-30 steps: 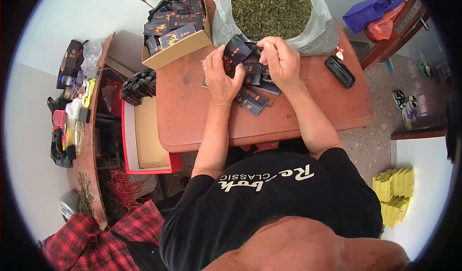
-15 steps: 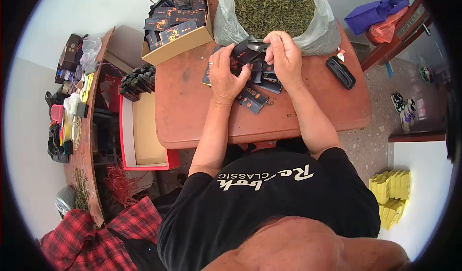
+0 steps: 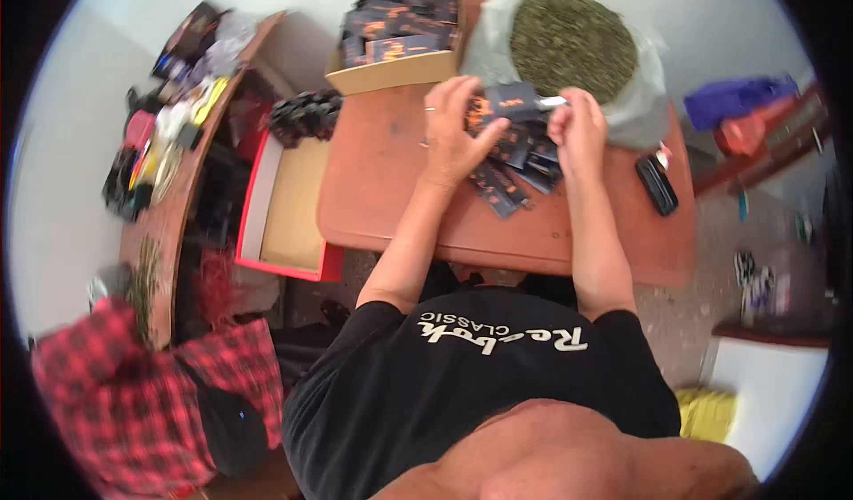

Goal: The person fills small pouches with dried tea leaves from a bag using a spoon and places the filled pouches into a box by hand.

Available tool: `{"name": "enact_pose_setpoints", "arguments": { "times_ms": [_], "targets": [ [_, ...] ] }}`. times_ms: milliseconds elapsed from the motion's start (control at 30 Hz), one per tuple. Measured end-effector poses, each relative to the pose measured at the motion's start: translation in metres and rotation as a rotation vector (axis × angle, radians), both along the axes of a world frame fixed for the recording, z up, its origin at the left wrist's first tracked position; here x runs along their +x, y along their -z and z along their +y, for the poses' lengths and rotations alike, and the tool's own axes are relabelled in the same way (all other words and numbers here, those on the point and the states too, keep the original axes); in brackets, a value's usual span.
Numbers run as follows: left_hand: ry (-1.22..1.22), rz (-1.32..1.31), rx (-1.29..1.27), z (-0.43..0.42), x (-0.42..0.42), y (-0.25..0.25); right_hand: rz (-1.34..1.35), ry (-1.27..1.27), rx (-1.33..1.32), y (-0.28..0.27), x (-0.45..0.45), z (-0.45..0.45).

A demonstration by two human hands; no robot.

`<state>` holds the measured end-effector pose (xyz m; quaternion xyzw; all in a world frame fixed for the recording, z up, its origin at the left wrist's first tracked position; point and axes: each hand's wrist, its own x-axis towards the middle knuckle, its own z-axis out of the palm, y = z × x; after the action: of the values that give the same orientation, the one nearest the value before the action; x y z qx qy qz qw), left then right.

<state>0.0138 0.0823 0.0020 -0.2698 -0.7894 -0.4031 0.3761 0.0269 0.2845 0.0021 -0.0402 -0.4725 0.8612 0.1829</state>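
Dried tea leaves (image 3: 573,45) fill a clear plastic bag (image 3: 653,114) at the far side of the table. In front of it, my left hand (image 3: 455,140) is closed on a small black packet (image 3: 515,100) with orange print. My right hand (image 3: 582,131) pinches a shiny metal spoon (image 3: 551,103), whose bowl end is at the packet's right end. Motion blur hides whether the spoon reaches inside or carries leaves. Several more black packets (image 3: 502,189) lie in a loose pile on the table beneath both hands.
A cardboard box (image 3: 395,75) heaped with black packets stands at the table's back left. At the right lies a black case (image 3: 656,185). A red open box (image 3: 289,234) sits left of the wooden table (image 3: 382,207). Someone in a red checked shirt (image 3: 133,393) is at lower left.
My view has swung, so the scene sits further right. The spoon has drawn back toward the right from the packet's mouth, and the packet's printed face now shows more.
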Motion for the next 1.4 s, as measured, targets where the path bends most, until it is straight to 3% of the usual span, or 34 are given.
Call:
{"name": "enact_pose_setpoints", "arguments": {
  "times_ms": [167,400,667,833,933,1033,1167,1400],
  "targets": [
    [0.069,-0.007,-0.177,-0.012,0.005,-0.015,-0.021,-0.005,0.225,-0.005,0.006,-0.002],
    [0.086,-0.083,-0.226,-0.003,0.006,-0.005,-0.014,0.009,0.444,-0.016,0.014,-0.004],
    [0.001,0.077,-0.166,0.001,0.009,-0.027,0.018,-0.031,0.107,-0.008,0.001,0.01],
    [-0.002,0.199,0.031,0.0,0.018,-0.055,0.024,-0.034,0.008,-0.002,-0.002,0.018],
    [0.388,-0.22,0.356,-0.001,0.054,-0.09,0.041,-0.034,-0.012,-0.003,-0.002,0.016],
    [0.942,-0.323,0.605,0.002,0.091,-0.123,0.028,0.002,0.022,-0.009,0.002,0.013],
    [1.542,-0.429,0.622,0.02,0.122,-0.137,0.042,-0.056,-0.039,-0.01,0.004,0.016],
    [2.131,-0.682,0.493,0.066,0.167,-0.124,0.041,-0.043,-0.043,-0.009,0.004,0.015]
  ]
}}
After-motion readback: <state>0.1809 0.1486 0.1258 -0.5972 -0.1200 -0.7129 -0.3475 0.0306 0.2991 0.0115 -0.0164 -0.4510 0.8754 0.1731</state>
